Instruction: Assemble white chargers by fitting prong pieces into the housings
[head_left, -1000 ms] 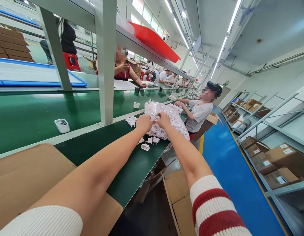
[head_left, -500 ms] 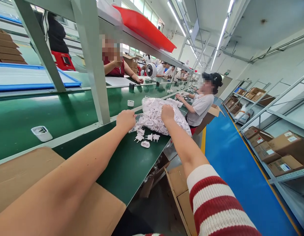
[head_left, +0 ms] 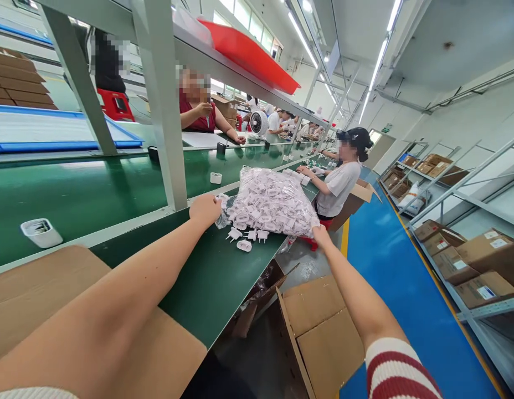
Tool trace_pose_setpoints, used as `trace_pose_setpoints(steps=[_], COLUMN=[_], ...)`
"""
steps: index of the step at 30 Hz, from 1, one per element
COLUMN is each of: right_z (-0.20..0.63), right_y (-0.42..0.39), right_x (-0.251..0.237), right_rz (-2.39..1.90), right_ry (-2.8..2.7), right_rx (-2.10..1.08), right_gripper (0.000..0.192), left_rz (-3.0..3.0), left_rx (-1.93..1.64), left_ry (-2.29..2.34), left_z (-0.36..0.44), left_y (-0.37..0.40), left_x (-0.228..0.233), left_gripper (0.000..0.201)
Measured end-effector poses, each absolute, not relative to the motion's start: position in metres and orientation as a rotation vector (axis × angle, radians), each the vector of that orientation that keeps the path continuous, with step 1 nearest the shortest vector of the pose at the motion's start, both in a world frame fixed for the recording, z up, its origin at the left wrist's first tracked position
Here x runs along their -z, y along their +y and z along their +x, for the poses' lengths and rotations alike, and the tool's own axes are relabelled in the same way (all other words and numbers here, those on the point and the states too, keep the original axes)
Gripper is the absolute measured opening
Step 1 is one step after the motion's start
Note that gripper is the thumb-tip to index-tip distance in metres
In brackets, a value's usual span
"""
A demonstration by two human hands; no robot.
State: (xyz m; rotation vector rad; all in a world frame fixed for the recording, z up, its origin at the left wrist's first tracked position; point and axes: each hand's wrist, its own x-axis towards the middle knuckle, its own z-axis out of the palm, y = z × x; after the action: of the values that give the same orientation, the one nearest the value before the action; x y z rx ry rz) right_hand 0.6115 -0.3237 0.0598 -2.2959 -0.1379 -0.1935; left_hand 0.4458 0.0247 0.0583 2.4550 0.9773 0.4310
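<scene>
A clear plastic bag (head_left: 273, 202) full of white plug parts lies on the dark green bench top (head_left: 207, 293). My left hand (head_left: 206, 210) is closed on the gathered plastic at the bag's left end. At the bag's lower right corner, my right hand (head_left: 322, 237) pinches the plastic, its fingertips partly hidden. Several loose white two-pin plug pieces (head_left: 244, 245) rest on the bench in front of the bag, between my hands.
A green conveyor belt (head_left: 94, 194) behind carries white casings (head_left: 41, 233). Cardboard (head_left: 178, 343) covers the near bench; an open carton (head_left: 323, 316) stands below right. A post (head_left: 157, 105) rises at left. A co-worker (head_left: 342, 180) sits beyond the bag.
My right hand has gone from the top of the bag to its lower right corner. My left hand has shifted slightly left and down. Casings on the belt have moved left.
</scene>
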Motion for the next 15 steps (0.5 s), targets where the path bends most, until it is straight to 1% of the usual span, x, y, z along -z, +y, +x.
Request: trace_pose_setpoints(steps=[2,4,6,9,12,14,15], right_z=[0.608,0.606,0.606,0.605,0.592,0.573,0.561], right_y=[-0.311,-0.294,-0.281,-0.276,-0.285,-0.291,-0.292], right_x=[-0.041,-0.029,-0.023,-0.020,-0.014,-0.006,-0.001], right_rz=[-2.277,-2.267,-2.253,-2.242,-2.243,-2.237,-2.226], right_ry=[-0.119,-0.115,-0.131,-0.163,-0.171,-0.236,-0.334], right_rx=[0.200,0.235,0.266,0.292,0.344,0.457,0.539], right_gripper=[0.052,0.056,0.059,0.059,0.058,0.056,0.052], left_rz=[2.459,2.469,2.481,2.490,2.484,2.474,2.463], left_rx=[-0.440,-0.447,-0.446,-0.459,-0.542,-0.636,-0.692], left_ry=[0.962,0.934,0.890,0.824,0.811,0.848,0.884], left_z=[0.445,0.444,0.442,0.428,0.391,0.352,0.329], left_y=[0.024,0.024,0.024,0.027,0.036,0.048,0.056], left_x=[-0.060,-0.062,-0.064,-0.067,-0.071,-0.074,-0.076], left_gripper=[0.038,0.037,0.034,0.028,0.032,0.033,0.033])
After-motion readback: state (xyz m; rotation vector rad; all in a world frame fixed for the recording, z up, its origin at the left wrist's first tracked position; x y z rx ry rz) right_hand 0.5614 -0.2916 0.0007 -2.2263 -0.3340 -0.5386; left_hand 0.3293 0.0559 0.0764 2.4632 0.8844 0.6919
